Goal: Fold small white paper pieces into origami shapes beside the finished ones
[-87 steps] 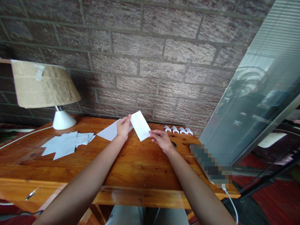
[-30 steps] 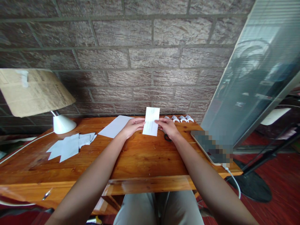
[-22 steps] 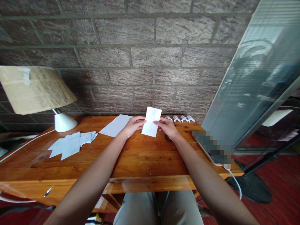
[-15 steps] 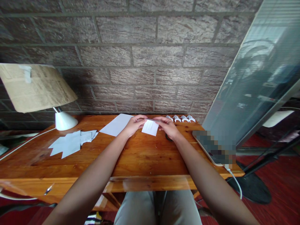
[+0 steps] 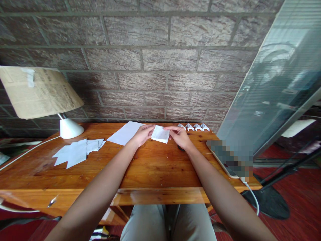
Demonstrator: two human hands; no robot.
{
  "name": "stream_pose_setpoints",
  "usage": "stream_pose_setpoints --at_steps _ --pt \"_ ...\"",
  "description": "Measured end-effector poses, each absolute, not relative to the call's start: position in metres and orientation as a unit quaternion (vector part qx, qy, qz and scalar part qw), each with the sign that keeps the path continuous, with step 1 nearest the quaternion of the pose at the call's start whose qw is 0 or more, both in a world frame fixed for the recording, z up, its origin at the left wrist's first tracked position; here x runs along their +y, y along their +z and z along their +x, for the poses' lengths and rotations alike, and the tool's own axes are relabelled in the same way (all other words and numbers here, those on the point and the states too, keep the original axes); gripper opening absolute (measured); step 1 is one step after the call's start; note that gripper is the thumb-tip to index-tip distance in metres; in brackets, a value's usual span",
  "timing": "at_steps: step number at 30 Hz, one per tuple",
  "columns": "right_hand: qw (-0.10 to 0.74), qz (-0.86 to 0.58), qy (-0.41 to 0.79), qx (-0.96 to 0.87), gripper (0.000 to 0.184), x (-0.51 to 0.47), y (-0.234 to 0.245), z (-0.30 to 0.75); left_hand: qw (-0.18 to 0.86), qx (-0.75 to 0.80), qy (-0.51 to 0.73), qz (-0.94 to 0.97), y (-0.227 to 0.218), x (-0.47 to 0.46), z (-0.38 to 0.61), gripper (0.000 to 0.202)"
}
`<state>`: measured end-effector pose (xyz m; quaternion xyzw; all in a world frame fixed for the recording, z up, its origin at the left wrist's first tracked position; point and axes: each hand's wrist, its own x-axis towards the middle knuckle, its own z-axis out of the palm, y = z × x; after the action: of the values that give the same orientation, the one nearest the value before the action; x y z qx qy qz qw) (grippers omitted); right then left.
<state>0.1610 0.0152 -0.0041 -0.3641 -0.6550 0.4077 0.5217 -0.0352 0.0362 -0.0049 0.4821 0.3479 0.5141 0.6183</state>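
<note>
A small folded square of white paper is held between both hands over the back middle of the wooden table. My left hand pinches its left edge, fingers closed on it. On the other side, my right hand grips the right edge, with the index finger reaching along the top. Several small folded white paper shapes stand in a row behind and to the right of my right hand. A larger white sheet lies flat just left of my left hand.
Loose paper pieces lie spread on the table's left. Behind them stands a lamp with a white base. A tablet-like device with a white cable rests at the right edge. A dark round object sits under my right wrist.
The paper's upper part, seen nearly edge-on before, now faces me as a folded square lying between the fingers. Both hands have stayed in nearly the same place.
</note>
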Motion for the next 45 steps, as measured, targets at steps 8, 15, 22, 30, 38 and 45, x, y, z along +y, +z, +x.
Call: stream_pose_setpoints --at_steps 8,15,22,30,38,45 --pt "0.487 -0.313 0.409 -0.705 0.024 0.007 0.004 0.160 0.557 0.361 0.529 0.528 -0.002 0.035 -0.035 0.041" --pt "0.482 -0.327 0.479 -0.657 0.032 0.005 0.005 0.157 0.477 0.362 0.508 0.619 0.002 0.027 -0.034 0.037" --pt "0.513 -0.332 0.508 -0.607 0.036 0.011 0.000 0.156 0.512 0.329 0.520 0.600 0.005 0.024 -0.029 0.041" --pt "0.572 -0.358 0.529 -0.515 0.040 0.012 0.005 0.160 0.578 0.320 0.576 0.481 0.005 0.028 -0.029 0.045" --pt "0.555 -0.350 0.517 -0.550 0.038 0.006 0.009 0.156 0.542 0.337 0.591 0.494 0.008 0.027 -0.029 0.042" --pt "0.564 -0.341 0.510 -0.553 0.037 0.007 0.007 0.154 0.535 0.343 0.582 0.507 0.008 0.026 -0.028 0.042"
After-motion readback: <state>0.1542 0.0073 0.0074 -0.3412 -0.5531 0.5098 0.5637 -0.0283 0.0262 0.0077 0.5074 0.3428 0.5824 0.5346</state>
